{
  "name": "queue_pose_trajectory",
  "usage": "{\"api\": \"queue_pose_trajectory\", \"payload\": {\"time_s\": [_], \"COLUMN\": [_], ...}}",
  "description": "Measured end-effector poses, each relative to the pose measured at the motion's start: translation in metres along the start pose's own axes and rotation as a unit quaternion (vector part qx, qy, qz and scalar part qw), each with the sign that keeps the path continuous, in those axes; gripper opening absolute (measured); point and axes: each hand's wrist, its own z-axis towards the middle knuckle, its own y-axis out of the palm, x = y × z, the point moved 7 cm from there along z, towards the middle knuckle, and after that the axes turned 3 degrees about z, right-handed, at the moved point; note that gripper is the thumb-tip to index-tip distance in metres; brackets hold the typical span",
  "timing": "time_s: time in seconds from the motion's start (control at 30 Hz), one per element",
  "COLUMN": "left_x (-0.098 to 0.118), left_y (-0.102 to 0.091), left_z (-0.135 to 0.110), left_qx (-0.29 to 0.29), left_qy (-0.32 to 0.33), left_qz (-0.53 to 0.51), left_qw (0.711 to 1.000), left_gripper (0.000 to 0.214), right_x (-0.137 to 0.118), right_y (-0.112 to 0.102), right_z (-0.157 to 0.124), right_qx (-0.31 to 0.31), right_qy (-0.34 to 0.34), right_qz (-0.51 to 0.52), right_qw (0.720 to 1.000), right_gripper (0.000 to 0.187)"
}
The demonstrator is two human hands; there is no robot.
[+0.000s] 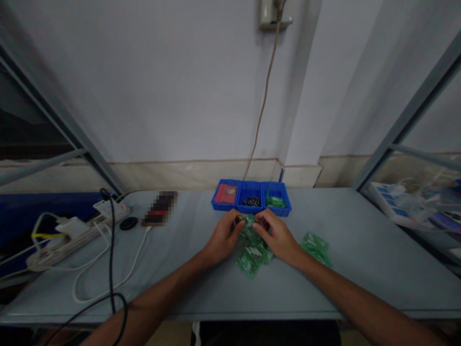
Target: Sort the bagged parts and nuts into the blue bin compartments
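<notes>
My left hand (pixel 225 236) and my right hand (pixel 276 235) come together over the middle of the table. Between their fingertips they pinch a small green plastic bag (pixel 248 220), one hand at each side. More green plastic bags (pixel 252 257) lie in a pile just below, with pale marks or contents too blurred to tell. Another group of green bags (pixel 315 247) rests to the right, beside my right forearm. My fingers partly cover the held bag, so its contents cannot be made out.
Behind my hands stand joined blue bins: one with a red packet (pixel 226 193), one with small dark shiny pieces (pixel 251 201), one with green bags (pixel 275 201). Leftward are a phone (pixel 159 209), a black round cap (pixel 128 223), cables and a power strip (pixel 68 245). Metal posts flank the table.
</notes>
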Motion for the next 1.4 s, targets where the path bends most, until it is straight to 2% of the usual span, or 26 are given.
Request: {"api": "queue_pose_trajectory", "payload": {"time_s": [0.23, 0.57, 0.87, 0.93, 1.07, 1.4], "left_x": [0.003, -0.0021, -0.0023, -0.0026, -0.0011, -0.0046], "left_y": [-0.0003, -0.0047, -0.0022, -0.0031, -0.0042, -0.005], "left_z": [0.0002, -0.0006, 0.0, 0.0007, 0.0021, 0.0021], "left_qx": [-0.002, 0.025, 0.027, 0.03, 0.027, 0.045], "left_qy": [0.011, 0.005, 0.021, 0.02, 0.023, 0.038], "left_qz": [0.021, 0.053, 0.049, 0.055, 0.084, 0.077], "left_qw": [1.0, 0.998, 0.998, 0.998, 0.996, 0.995], "left_gripper": [0.026, 0.015, 0.019, 0.018, 0.009, 0.012], "right_x": [0.0022, 0.0063, 0.008, 0.0073, 0.0034, 0.0056], "right_y": [-0.0004, -0.0017, -0.0008, -0.0014, -0.001, -0.0014], "right_z": [-0.0005, -0.001, -0.0009, -0.0005, 0.0008, 0.0009], "right_qx": [0.015, 0.015, 0.028, 0.03, 0.021, 0.031], "right_qy": [0.016, 0.025, 0.028, 0.027, 0.012, 0.016], "right_qz": [0.009, 0.022, 0.056, 0.054, 0.036, 0.039], "right_qw": [1.0, 0.999, 0.998, 0.998, 0.999, 0.999], "right_gripper": [0.011, 0.007, 0.026, 0.024, 0.007, 0.007]}}
